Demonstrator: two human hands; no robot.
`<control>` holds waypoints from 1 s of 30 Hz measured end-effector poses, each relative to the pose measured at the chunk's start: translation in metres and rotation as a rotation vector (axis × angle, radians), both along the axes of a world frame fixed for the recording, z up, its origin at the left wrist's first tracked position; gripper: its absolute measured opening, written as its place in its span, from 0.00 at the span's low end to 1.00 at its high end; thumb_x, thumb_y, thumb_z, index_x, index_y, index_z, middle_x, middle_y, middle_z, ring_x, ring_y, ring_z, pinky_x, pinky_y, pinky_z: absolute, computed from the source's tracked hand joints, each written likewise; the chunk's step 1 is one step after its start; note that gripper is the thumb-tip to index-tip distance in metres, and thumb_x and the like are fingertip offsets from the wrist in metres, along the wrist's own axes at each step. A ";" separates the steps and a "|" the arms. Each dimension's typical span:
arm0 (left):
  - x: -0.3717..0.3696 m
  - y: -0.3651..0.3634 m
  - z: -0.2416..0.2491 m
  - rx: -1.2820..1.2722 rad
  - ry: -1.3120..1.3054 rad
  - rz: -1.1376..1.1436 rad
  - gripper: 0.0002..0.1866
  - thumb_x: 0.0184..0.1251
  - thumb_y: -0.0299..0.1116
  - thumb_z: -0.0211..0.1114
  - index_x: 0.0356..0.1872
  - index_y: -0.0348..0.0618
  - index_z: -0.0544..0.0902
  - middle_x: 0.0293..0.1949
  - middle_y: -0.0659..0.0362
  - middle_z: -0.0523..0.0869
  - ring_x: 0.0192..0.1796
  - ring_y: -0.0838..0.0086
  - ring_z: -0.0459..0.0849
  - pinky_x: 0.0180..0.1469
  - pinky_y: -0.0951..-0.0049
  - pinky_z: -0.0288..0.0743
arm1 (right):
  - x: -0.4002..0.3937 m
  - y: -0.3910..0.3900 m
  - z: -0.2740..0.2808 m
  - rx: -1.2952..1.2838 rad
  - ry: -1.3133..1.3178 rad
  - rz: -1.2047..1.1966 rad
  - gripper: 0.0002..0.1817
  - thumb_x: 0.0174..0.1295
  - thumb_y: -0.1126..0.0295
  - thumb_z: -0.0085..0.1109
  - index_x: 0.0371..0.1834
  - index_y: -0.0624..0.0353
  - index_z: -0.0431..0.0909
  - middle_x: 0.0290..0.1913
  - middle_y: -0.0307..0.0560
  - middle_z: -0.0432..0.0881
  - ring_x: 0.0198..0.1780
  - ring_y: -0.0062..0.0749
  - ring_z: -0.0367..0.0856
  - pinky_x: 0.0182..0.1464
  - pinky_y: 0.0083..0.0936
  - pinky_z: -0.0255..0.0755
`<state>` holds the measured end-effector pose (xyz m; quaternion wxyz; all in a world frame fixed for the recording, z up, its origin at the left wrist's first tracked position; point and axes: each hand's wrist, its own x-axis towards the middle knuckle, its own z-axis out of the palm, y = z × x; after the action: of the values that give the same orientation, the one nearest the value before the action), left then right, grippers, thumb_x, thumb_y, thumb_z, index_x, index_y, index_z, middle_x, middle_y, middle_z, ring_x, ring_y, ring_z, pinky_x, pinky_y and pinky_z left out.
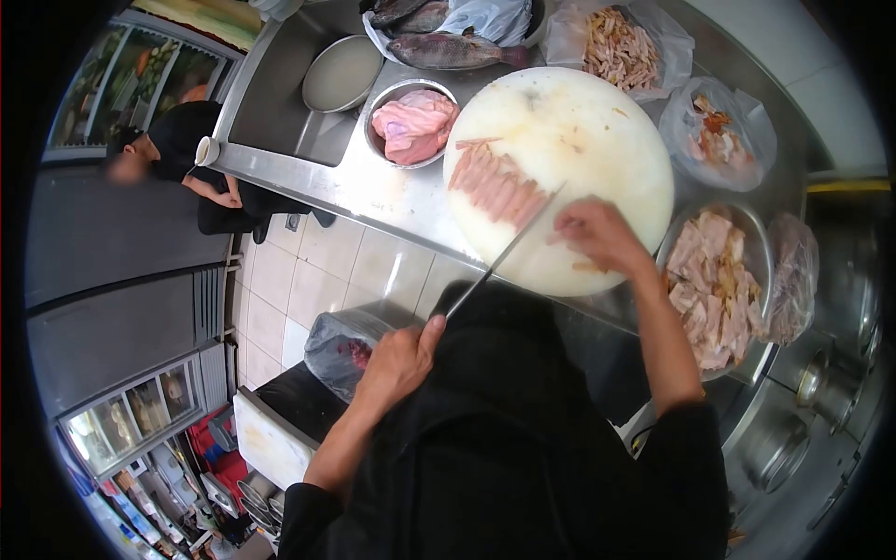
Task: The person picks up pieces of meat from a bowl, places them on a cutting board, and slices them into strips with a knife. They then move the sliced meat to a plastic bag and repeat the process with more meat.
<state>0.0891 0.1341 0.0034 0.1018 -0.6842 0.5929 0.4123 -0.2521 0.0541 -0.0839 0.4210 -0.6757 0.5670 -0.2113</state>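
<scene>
My left hand (403, 362) is closed around the handle of a long kitchen knife (502, 259), whose blade points up and across the near edge of the round white cutting board (597, 121). A row of sliced meat strips (499, 185) lies on the board, just beyond the blade. To the right of the blade, my right hand (595, 235) is low over the board with its fingers bent and smeared by motion. A small meat scrap (590, 267) shows below that hand. To the board's right stands a metal tray (767, 245) piled with larger pale meat pieces (714, 289).
A bowl of raw pink meat (413, 126), whole fish (457, 51) and a sink (261, 98) lie left and behind. Plastic bags of cut strips (621, 51) and scraps (717, 135) sit at back right. Another person (191, 154) sits at far left. A grey bag (341, 350) is below.
</scene>
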 end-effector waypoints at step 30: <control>-0.002 0.009 -0.027 -0.153 -0.068 -0.502 0.36 0.84 0.57 0.46 0.33 0.30 0.86 0.33 0.28 0.85 0.41 0.31 0.85 0.48 0.38 0.79 | 0.044 0.028 -0.043 -0.579 0.097 -0.301 0.06 0.56 0.81 0.69 0.36 0.62 0.87 0.40 0.48 0.88 0.46 0.45 0.88 0.47 0.35 0.83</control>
<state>0.0871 0.1426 -0.0234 0.1688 -0.5346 0.7698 0.3051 -0.2081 0.0820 -0.1268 0.1481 -0.6852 0.5963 -0.3911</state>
